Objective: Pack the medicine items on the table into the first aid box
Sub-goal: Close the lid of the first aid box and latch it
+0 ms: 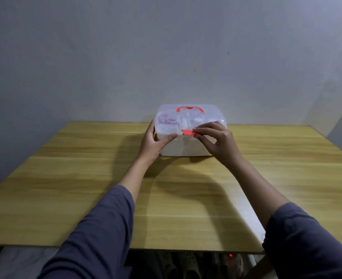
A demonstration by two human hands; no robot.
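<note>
A white first aid box with a clear lid and a red handle stands at the far middle of the wooden table. The lid is down. Through it I make out several medicine items, some pink and some white, too blurred to name. My left hand grips the box's front left corner, thumb on the rim. My right hand pinches the red front latch with its fingertips; the latch sticks out from the lid's front edge.
The table runs back to a plain grey wall right behind the box. Below the table's near edge lie pale shoes and a small red light.
</note>
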